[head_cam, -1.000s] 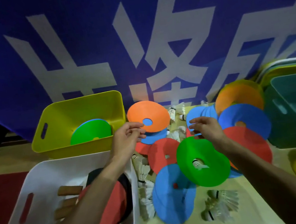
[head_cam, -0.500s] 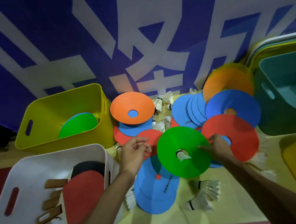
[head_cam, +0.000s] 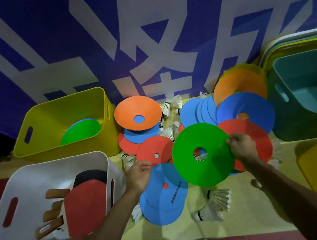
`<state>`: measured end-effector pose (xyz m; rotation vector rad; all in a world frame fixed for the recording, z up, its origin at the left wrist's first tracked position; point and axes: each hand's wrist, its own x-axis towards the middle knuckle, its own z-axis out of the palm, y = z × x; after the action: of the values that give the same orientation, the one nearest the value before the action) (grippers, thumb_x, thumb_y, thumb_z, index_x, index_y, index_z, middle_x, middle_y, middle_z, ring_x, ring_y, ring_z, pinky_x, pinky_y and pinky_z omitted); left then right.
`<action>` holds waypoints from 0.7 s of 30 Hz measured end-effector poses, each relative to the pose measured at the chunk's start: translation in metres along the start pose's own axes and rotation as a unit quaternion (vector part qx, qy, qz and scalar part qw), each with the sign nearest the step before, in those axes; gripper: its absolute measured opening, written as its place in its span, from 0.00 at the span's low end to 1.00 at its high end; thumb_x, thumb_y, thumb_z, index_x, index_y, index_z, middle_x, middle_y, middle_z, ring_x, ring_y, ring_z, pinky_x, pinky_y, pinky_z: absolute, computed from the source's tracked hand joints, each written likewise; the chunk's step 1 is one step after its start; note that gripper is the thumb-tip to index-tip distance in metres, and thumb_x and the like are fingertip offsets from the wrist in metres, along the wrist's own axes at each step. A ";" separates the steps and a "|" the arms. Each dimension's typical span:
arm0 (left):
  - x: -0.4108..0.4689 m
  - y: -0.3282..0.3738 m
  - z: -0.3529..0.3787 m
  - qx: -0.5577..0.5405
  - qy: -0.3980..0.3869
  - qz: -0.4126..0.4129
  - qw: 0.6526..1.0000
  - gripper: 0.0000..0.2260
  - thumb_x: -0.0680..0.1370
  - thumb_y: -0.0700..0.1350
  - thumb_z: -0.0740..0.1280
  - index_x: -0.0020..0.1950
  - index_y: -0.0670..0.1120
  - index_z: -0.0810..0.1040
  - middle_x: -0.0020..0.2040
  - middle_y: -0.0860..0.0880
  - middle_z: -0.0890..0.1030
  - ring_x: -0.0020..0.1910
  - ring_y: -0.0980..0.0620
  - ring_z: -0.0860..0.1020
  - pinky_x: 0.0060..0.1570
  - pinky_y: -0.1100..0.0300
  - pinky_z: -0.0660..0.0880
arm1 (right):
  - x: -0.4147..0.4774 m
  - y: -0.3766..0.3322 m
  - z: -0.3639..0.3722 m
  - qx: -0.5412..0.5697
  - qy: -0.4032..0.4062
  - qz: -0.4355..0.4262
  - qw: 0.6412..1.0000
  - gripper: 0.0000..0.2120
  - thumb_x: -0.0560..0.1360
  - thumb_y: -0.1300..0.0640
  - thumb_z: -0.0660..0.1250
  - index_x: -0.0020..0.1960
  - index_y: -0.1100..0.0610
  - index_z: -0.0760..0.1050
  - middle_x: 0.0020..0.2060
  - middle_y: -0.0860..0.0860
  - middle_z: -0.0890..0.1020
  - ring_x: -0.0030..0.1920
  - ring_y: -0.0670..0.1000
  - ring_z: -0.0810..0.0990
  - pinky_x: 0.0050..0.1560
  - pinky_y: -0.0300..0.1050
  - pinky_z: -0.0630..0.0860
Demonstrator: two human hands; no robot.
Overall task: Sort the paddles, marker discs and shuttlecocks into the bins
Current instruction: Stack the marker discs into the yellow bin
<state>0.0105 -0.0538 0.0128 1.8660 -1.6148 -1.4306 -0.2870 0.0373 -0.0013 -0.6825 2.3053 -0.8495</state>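
**Right hand.** The right hand (head_cam: 241, 146) has its grip closed on the green disc (head_cam: 202, 154), thumb and fingers pinching the disc's right-hand rim. The disc is round, so it has no long axis. It is held above the pile near the middle of the bench (head_cam: 249, 209), with its broad face tilted up toward the camera and its centre hole open to view.

**Left hand.** The left hand (head_cam: 139, 176) hangs over the upper left edge of the printed blue disc (head_cam: 165, 201) with its fingers curled. Whether its grip holds anything cannot be told.

**Bins.**
- The yellow bin (head_cam: 65, 152) at far left contains a second green disc (head_cam: 81, 131) lying on a blue one.
- The white bin (head_cam: 28, 176) at near left contains the paddles (head_cam: 86, 206). Their long axes run roughly left to right, with the wooden handles pointing left and the blades to the right.
- The teal bin (head_cam: 308, 124) stands at far right.

**Loose items.**
- An orange disc (head_cam: 138, 112), a red disc (head_cam: 155, 149) and further discs overlap on the bench.
- Two shuttlecocks (head_cam: 217, 199) lie on their sides near the front edge; the nearer one's cork points left and its feathers point right.
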 end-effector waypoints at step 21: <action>0.080 0.044 -0.002 -0.062 0.104 0.005 0.993 0.11 0.79 0.48 0.63 0.57 0.43 0.74 0.50 0.41 0.80 0.42 0.46 0.79 0.47 0.53 0.75 | -0.005 -0.042 0.007 0.419 -0.053 0.150 0.894 0.13 0.78 0.70 0.58 0.36 0.60 0.68 0.15 0.48 0.70 0.16 0.44 0.69 0.35 0.47 0.76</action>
<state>-0.0233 -0.1380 0.0079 1.8639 -1.4024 -1.2561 -0.2688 0.0099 0.0253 0.0143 1.6297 -1.4519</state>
